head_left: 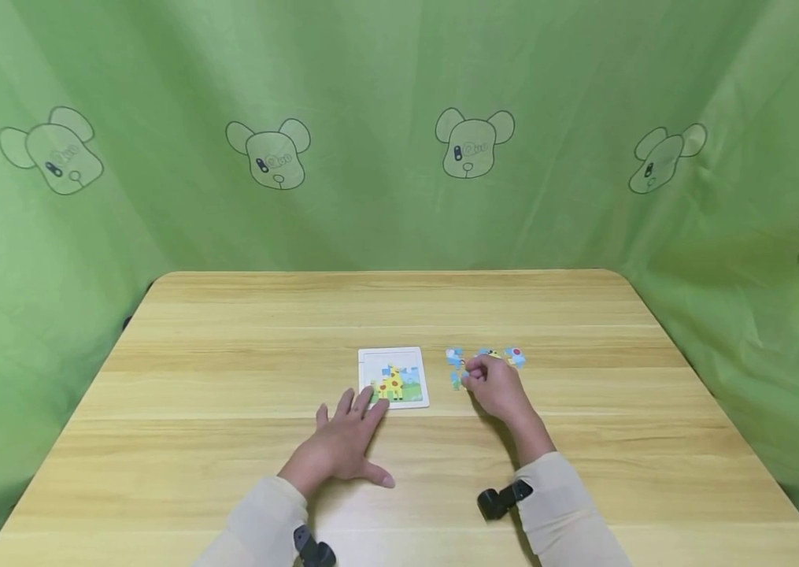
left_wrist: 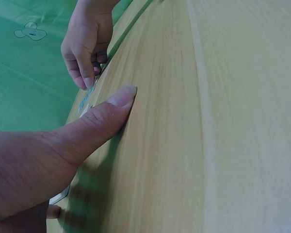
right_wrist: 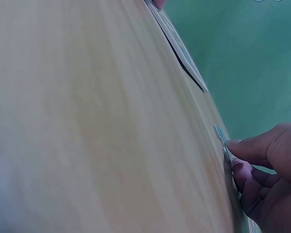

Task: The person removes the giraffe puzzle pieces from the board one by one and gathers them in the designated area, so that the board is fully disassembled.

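My left hand (head_left: 342,445) lies spread on the table, its fingertips at the lower left edge of a white-framed jigsaw board (head_left: 424,386). Inside the frame, joined pieces show a yellow giraffe (head_left: 392,383) on green grass; bare white backing shows along the top and left. To the right, my right hand (head_left: 498,386) bends over loose jigsaw pieces (head_left: 516,357), pinching a piece (right_wrist: 222,138) between thumb and fingers. In the right wrist view that piece stands close over the table, partly hidden by the fingertips. A small green-blue piece (head_left: 455,381) lies just left of the hand.
The wooden table (head_left: 229,331) reaches back to a green curtain (head_left: 371,213) printed with cartoon mouse heads. Several loose pieces, including a blue one (head_left: 453,356), lie right of the board. Black wrist cameras (head_left: 501,500) sit on both sleeves.
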The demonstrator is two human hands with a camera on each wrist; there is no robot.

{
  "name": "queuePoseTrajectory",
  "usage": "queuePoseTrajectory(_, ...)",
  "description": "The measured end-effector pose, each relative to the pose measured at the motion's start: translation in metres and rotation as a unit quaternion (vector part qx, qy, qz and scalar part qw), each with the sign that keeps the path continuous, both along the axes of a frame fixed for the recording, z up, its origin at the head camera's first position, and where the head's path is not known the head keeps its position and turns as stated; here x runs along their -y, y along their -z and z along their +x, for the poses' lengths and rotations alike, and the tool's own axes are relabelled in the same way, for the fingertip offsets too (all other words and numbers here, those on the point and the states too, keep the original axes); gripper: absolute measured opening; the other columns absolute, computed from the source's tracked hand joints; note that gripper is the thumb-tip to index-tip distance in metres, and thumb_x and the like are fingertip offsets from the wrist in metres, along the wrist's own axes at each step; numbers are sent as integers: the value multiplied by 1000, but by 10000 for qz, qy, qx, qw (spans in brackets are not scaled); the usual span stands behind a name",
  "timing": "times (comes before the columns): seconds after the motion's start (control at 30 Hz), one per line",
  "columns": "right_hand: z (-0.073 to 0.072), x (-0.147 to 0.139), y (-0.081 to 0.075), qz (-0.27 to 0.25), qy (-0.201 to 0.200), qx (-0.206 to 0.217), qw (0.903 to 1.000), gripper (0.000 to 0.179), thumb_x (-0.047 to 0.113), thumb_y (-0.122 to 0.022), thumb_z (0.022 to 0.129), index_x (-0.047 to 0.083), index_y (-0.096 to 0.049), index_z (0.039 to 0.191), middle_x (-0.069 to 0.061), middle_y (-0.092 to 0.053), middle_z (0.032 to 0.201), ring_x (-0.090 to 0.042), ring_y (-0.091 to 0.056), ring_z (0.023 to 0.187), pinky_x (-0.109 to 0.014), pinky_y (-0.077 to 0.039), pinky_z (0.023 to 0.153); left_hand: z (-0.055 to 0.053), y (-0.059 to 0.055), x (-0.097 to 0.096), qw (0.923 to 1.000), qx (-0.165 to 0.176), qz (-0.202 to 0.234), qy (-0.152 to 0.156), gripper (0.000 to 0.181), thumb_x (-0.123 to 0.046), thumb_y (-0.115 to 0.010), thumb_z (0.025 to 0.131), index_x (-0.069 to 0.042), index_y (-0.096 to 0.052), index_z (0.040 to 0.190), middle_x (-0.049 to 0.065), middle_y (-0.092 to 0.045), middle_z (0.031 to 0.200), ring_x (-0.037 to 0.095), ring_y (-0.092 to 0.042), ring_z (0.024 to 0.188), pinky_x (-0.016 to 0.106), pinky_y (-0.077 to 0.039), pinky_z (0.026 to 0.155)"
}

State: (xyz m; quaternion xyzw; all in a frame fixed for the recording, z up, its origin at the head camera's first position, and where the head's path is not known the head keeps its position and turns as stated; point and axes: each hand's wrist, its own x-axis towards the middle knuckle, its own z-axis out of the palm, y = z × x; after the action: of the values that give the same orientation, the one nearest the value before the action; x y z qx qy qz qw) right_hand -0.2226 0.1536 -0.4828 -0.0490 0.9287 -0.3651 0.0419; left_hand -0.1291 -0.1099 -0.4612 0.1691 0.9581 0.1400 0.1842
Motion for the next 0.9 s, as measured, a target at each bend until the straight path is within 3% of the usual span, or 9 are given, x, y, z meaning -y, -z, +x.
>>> queuePoseTrajectory(0.2, -1, -1, 2, 19, -52, -221, 9997, 21, 9, -66, 84, -1, -64, 102, -7, -62, 85, -19, -56, 78, -36, -49, 77, 2, -4, 0, 9999, 6, 128, -12, 117, -70, -71, 59, -17, -22, 151, 15, -10, 158, 43, -11, 142, 72, -12, 104)
queuePoseTrajectory(0.53, -2, -1, 0, -23, -90, -121, 9999, 22, 10, -65, 85, -1, -64, 105, -6, -61, 86, -19, -55, 78, -34, -49, 76, 1, -4, 0, 10000, 12, 90, -1, 117, -70, -71, 59, -18, -21, 151, 15, -8, 158, 43, -10, 142, 72, -12, 104)
queuePoseTrajectory(0.9, -2, 13, -12, -626, -189, 14, 9979, 27, 8, -64, 88, -4, -61, 111, -11, -62, 94, -20, -57, 84, -29, -51, 75, -1, 0, 0, 10000, 7, 60, -19, 118, -71, -70, 59, -19, -20, 151, 14, -7, 159, 42, -9, 142, 72, -11, 104)
